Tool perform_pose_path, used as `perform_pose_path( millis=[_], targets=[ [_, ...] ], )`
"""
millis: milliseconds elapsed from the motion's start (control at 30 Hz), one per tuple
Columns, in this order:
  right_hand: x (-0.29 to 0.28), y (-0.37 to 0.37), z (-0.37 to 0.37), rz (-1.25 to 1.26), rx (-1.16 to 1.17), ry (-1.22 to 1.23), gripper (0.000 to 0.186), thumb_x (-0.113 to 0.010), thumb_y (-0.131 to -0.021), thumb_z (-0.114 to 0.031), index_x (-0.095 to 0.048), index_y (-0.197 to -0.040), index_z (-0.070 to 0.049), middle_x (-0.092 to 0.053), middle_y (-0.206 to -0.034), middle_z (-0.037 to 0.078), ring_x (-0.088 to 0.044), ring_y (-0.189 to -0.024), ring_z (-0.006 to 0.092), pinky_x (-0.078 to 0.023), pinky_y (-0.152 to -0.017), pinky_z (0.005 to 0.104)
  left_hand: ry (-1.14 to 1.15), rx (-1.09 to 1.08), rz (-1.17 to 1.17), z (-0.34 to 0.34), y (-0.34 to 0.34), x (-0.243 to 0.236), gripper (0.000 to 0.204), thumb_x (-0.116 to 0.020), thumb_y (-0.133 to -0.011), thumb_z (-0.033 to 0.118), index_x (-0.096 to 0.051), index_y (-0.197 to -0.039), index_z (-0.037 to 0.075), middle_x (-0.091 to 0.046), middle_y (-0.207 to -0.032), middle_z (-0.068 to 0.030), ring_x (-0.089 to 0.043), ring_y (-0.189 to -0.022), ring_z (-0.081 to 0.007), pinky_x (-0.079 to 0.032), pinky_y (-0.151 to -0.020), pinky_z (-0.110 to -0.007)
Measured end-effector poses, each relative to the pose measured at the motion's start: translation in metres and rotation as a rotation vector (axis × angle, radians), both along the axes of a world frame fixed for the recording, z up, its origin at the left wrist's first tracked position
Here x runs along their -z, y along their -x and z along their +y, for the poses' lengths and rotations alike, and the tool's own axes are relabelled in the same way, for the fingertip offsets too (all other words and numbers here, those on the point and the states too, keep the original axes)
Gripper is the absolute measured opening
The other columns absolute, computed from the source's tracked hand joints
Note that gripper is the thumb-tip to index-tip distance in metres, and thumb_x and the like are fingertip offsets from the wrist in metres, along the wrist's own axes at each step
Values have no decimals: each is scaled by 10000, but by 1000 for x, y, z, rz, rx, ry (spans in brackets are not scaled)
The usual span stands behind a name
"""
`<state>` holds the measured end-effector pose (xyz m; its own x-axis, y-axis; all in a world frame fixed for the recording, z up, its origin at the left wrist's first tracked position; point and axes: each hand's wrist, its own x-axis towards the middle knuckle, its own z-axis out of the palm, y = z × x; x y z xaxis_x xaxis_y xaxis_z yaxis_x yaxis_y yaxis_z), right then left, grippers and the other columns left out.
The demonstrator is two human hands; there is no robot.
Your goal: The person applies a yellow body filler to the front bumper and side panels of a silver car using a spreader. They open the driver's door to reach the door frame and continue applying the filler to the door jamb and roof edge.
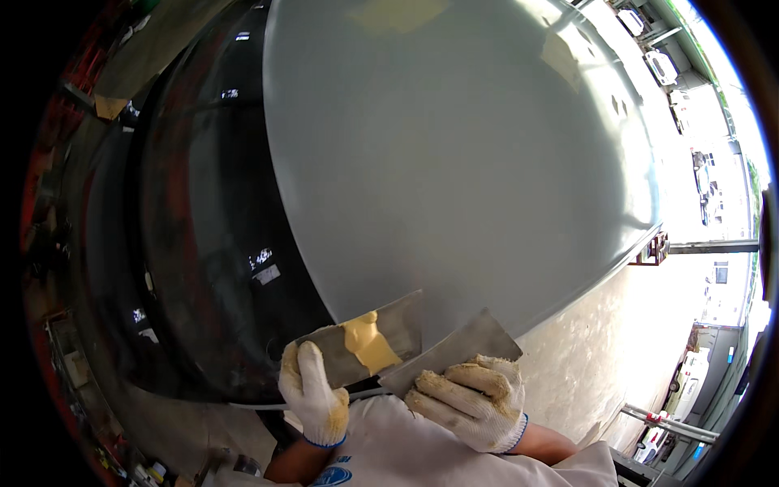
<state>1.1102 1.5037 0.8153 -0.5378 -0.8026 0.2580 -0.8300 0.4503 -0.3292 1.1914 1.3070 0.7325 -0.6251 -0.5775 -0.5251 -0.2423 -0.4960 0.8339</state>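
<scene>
My left hand (316, 394), in a stained white glove, grips a flat metal spreader (398, 325) with a lump of yellow putty (369, 343) on its face. My right hand (466, 402), also gloved, holds a second bare metal spreader (479, 337) just right of the first. Both spreaders are held low over the near edge of a large matte grey vehicle panel (438, 162). The panel has a pale yellow patch (398, 12) at its far end and a lighter patch near its upper right. Glossy black glass (195, 187) borders it on the left.
Concrete floor (584, 341) lies right of the vehicle, with metal posts (706, 246) and parked white cars (688, 380) beyond. At far left are red objects (65, 114) and a brown cardboard piece (109, 105); assorted small items (154, 471) sit at the lower left.
</scene>
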Motion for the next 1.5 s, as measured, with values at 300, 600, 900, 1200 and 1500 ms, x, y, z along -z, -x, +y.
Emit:
perform_pose_path(
  millis=[300,600,900,1200,1500],
  targets=[
    [16,-10,-21,-19,-12,38,454,-706,-706,-182,-716,-1159,-157,-681,-1177,11,-598,-950,189,-532,-668,321,59,37,-10,19,3,-14,274,-500,-1044,235,-629,-1034,-6,-671,-925,-51,-630,-824,-106,-504,-714,-255],
    [50,-45,18,110,269,-153,342,-701,-755,-191,-723,-1094,-161,-670,-1152,0,-586,-1082,204,-462,-971,428,1474,141,-446,-73,-69,49,830,-598,-628,-74,-457,-1444,-8,-547,-1326,-259,-555,-1214,-397,-449,-1047,-443],
    [55,26,-1,196,253,-211,427,-635,-784,-162,-647,-1210,-143,-633,-1241,11,-567,-1188,226,-417,-1027,461,1468,-115,-379,-126,-98,64,662,-596,-781,-105,-458,-1425,-43,-561,-1307,-215,-586,-1185,-326,-511,-995,-370],
    [78,21,-23,205,231,-182,329,-630,-766,-155,-718,-1083,-152,-665,-1158,0,-600,-1104,218,-464,-970,436,1673,40,-466,-114,-82,57,631,-618,-802,15,-473,-1415,-35,-574,-1311,-234,-588,-1195,-371,-508,-1004,-427],
    [34,70,20,275,-153,-220,280,-686,-830,-154,-690,-1107,-195,-664,-1138,-32,-610,-1098,179,-553,-920,395,1656,-24,-532,-120,-99,57,621,-672,-858,143,-476,-1421,-29,-579,-1310,-243,-590,-1181,-388,-499,-999,-433]
  ],
)
